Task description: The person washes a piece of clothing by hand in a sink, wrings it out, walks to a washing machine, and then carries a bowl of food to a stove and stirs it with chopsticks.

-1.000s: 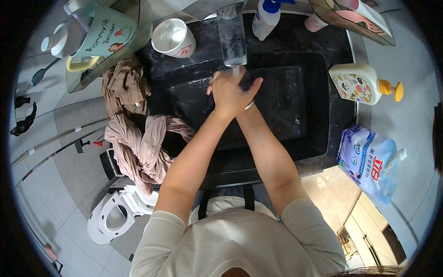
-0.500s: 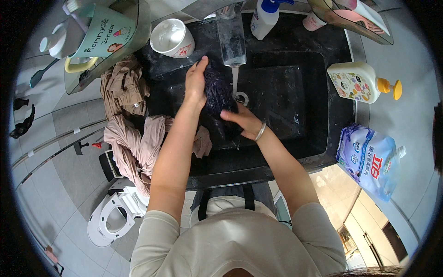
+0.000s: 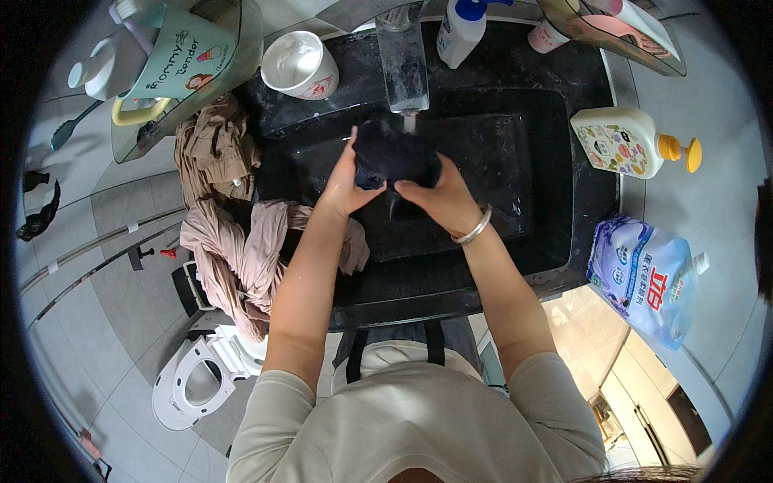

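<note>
A wet, dark navy cloth (image 3: 397, 153) is bunched between my two hands over the black sink basin (image 3: 515, 249). My left hand (image 3: 350, 177) grips its left side, thumb along the near edge. On its right side my right hand (image 3: 444, 193) is closed round it, a silver bangle at the wrist. Water runs from the wide clear faucet (image 3: 404, 72) onto the far part of the cloth. What kind of garment the cloth is cannot be made out. My fingers beneath it are hidden.
Pink cloth (image 3: 266, 233) and brown cloth (image 3: 213, 149) hang over the sink's left edge. A white tub (image 3: 299, 68) stands far left, a white pump bottle (image 3: 462, 32) behind. On the right are a yellow-topped pump bottle (image 3: 620, 145) and a purple-blue refill pouch (image 3: 644, 278).
The dark cloth has shifted from hanging lengthwise to a wide bunch under the water. My left hand has come nearer me; my right hand has moved right and slightly away from me.
</note>
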Motion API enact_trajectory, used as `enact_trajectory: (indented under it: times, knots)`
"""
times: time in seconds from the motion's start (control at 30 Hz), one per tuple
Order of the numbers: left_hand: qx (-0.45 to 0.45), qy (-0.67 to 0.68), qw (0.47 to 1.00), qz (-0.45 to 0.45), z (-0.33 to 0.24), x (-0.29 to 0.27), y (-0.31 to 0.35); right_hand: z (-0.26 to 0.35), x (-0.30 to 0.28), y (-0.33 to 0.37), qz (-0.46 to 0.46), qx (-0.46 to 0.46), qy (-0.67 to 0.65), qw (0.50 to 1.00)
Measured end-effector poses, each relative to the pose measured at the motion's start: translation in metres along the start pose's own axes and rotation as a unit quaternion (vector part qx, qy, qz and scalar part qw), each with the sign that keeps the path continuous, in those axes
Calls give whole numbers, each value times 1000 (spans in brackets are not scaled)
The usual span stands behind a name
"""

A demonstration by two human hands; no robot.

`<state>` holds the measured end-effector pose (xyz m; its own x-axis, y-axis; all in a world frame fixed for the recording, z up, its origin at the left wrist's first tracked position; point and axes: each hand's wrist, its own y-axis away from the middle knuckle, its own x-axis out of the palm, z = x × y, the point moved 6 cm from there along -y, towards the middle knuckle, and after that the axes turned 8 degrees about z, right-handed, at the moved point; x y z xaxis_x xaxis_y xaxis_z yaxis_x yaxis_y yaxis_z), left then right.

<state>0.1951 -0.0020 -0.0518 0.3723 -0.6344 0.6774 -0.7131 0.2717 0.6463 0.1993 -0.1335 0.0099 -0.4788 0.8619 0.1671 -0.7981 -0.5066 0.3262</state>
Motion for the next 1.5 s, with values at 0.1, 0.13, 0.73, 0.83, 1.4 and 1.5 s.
enact_trajectory:
  times: [0.1,0.13,0.73,0.83,1.4,1.5]
  knots:
    - [14,68,991,116,-6,22,4,-6,-4,-9,15,-4,9,1000]
    - [23,21,994,108,-11,20,4,-13,-9,-10,-18,7,-122,992]
    - [441,-746,496,-58,-18,110,12,-48,22,-70,-22,-187,334,924]
    - [463,-718,506,-119,-13,112,14,-54,20,-72,-42,-179,350,919]
    - [37,-38,998,37,-10,-11,5,-18,-43,-2,-162,-24,-169,972]
    - [76,-58,995,42,-15,-17,8,2,-47,9,-165,-26,-111,980]
